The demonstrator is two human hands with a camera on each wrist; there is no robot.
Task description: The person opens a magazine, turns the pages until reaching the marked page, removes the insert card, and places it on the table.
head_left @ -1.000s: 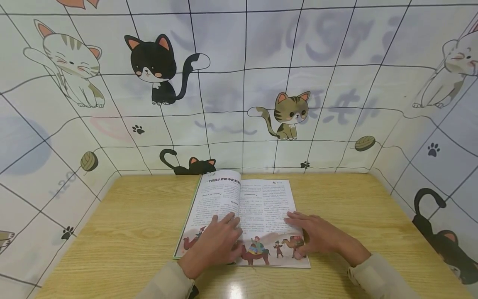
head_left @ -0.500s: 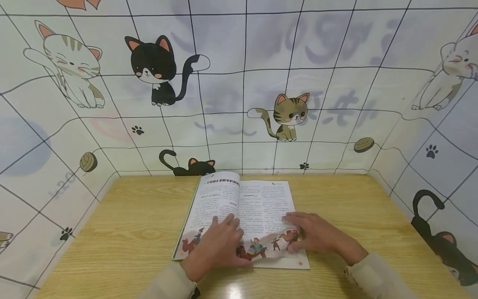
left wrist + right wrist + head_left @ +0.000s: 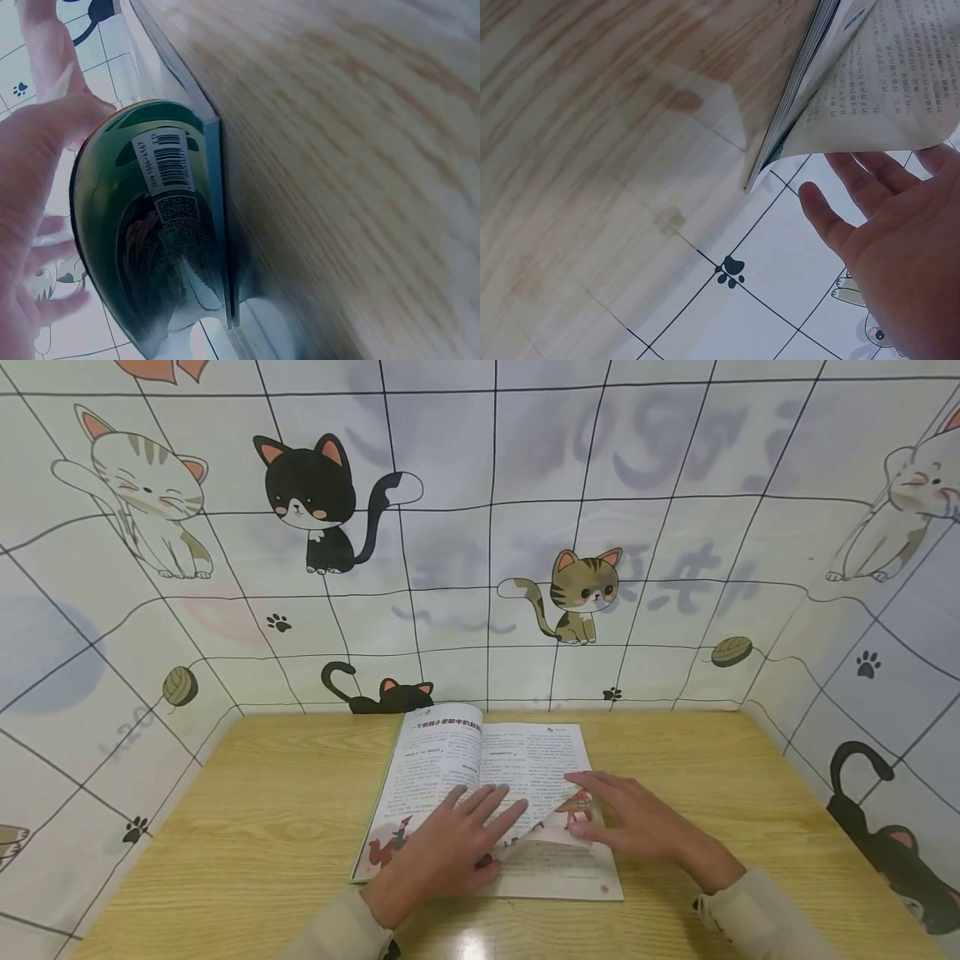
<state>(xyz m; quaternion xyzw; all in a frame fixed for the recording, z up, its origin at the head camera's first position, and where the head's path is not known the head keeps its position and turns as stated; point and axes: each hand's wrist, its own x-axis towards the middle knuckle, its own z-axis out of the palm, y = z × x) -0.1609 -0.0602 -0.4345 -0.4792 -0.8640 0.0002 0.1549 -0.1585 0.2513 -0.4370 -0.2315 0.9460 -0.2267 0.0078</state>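
An open magazine (image 3: 442,760) lies on the table, printed with text and camel drawings. Across its middle, near the fold, my left hand (image 3: 450,843) rests with fingers spread. The lower part of the right-hand page (image 3: 555,818) is lifted and bent upward, baring another text page (image 3: 555,877) below. My right hand (image 3: 637,822) touches the lifted page near its outer edge with extended fingers; in the right wrist view the thumb (image 3: 817,202) stands apart from the paper. A curved green cover with a barcode (image 3: 169,161) shows beside my left hand (image 3: 30,172) in the left wrist view.
The light wooden table (image 3: 277,802) extends on both sides of the magazine. White cloth walls (image 3: 457,552) with grid lines and cartoon cats stand behind it and at both sides.
The right page's lower part has risen from flat and bent upward, exposing the page under it. My left hand's fingers have shifted right; my right hand has moved slightly up and left.
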